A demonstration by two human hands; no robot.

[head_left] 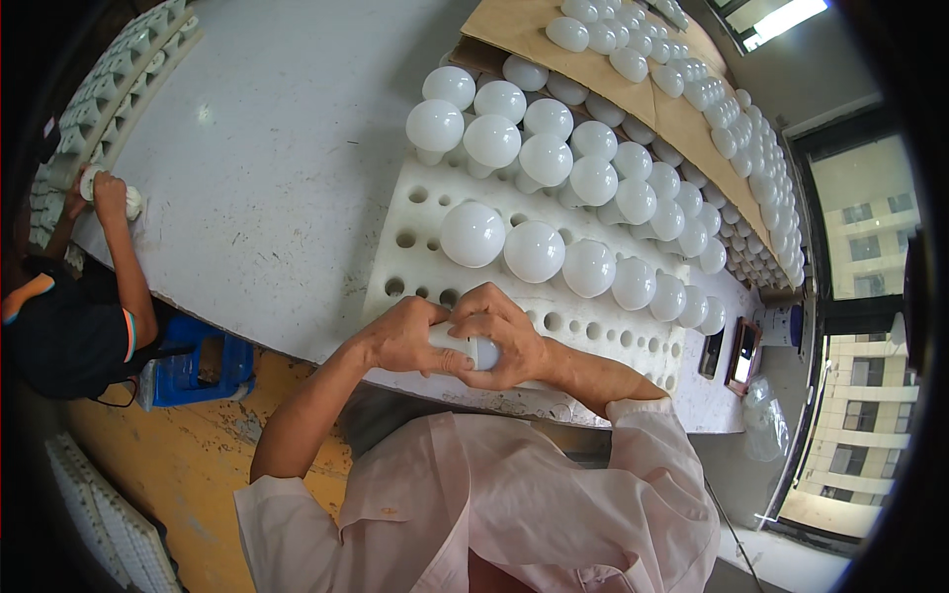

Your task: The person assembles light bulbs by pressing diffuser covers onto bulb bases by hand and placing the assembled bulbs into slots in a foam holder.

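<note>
Close to my body, a white light bulb [484, 353] is gripped between both hands over the table's front edge. My left hand [410, 336] closes round one end of it, and my right hand [502, 336] wraps the other end, its fingers curled over the top. Part of the bulb is hidden by my fingers. Just beyond my hands lies a white foam tray [388, 259] with rows of round holes. Several white round bulbs [473, 234] stand in it, a front row and denser rows behind. Bare holes show at its left and along its near side.
A cardboard sheet [524, 40] at the back carries many more bulbs. On the left, a co-worker's hands [107, 195] hold a white part at the grey table [257, 148]. A blue crate [203, 361] stands below. At right are a plastic bag [763, 423] and windows.
</note>
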